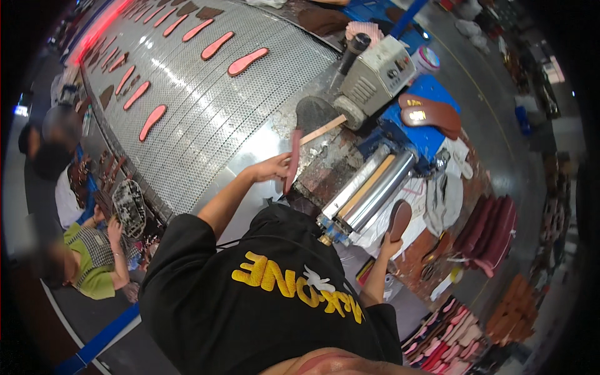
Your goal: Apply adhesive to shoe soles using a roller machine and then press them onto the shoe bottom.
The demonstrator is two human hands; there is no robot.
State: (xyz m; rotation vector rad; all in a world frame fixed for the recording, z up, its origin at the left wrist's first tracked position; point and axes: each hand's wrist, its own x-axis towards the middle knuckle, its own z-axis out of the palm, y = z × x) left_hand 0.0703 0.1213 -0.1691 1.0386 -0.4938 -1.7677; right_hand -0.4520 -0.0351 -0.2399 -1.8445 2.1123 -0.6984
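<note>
Holding pink insole (292, 159) edgewise in left hand (270, 169), right hand (389, 242) gripping brown sole (399, 220), mesh conveyor (206, 119), roller machine (370, 190).

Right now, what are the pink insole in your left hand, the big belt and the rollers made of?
The pink insole in the left hand looks like soft foam or rubber: matte, thin, seen edge-on. The conveyor belt seems to be metal wire mesh, with a fine grey glinting grid. The rollers look like polished steel, bright and mirror-like.

Pink insoles (247, 61) lie on a mesh conveyor (206, 112) beside a grey motor (375, 75).
</note>
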